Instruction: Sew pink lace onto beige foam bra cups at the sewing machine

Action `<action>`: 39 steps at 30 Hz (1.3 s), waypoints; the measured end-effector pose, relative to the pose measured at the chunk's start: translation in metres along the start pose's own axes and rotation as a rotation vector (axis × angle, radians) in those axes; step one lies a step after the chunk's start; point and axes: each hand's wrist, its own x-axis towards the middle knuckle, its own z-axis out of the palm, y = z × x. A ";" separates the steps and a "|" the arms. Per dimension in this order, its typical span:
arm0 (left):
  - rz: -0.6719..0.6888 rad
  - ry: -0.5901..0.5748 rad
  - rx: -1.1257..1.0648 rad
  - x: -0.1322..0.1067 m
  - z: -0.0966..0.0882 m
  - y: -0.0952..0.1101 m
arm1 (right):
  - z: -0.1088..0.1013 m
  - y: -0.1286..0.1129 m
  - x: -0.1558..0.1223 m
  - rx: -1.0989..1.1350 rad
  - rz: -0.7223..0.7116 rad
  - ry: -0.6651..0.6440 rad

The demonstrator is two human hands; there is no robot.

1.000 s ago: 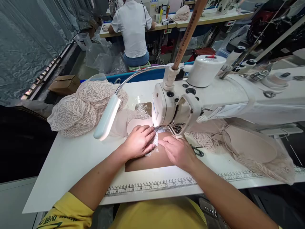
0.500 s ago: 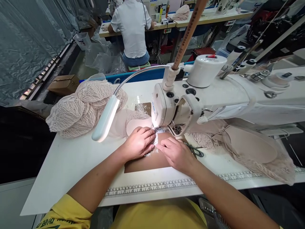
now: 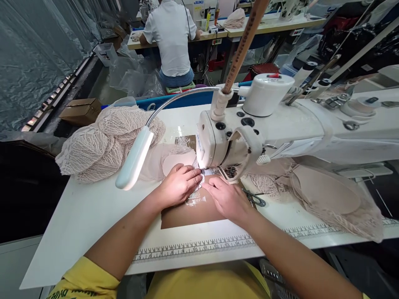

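My left hand (image 3: pixel 179 185) lies on a strip of beige lace fabric (image 3: pixel 195 195), fingers curled down and pressing it flat just left of the needle of the white sewing machine (image 3: pixel 237 139). My right hand (image 3: pixel 227 197) presses the same fabric from the right, fingertips close to the presser foot. The fabric rests on a brown plate (image 3: pixel 190 216) set in the white table (image 3: pixel 90 211). A beige padded cup (image 3: pixel 174 160) lies behind my left hand.
A heap of lace pieces (image 3: pixel 106 143) sits at the left, more cups and lace (image 3: pixel 327 195) at the right. A gooseneck lamp (image 3: pixel 134 160) hangs over the left. Small scissors (image 3: pixel 254 198) lie beside my right hand. A person in white (image 3: pixel 173 39) sits at a far table.
Both hands stay pressed on the lace at the needle, with only slight shifts of the fingers. The camera has tilted a little.
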 end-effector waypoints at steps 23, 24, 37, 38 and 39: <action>-0.055 -0.005 0.042 0.002 0.001 -0.006 | 0.005 0.003 0.005 -0.067 0.099 0.116; -0.056 -0.013 0.052 0.002 0.000 -0.006 | 0.005 0.003 0.005 -0.055 0.097 0.116; -0.148 -0.150 0.071 -0.002 -0.022 0.020 | 0.004 0.011 0.000 -0.071 0.081 0.125; -0.151 -0.135 0.066 -0.002 -0.020 0.022 | 0.003 0.011 0.000 -0.072 0.075 0.126; -0.156 -0.119 0.066 -0.001 -0.018 0.024 | 0.002 0.011 0.000 -0.071 0.070 0.125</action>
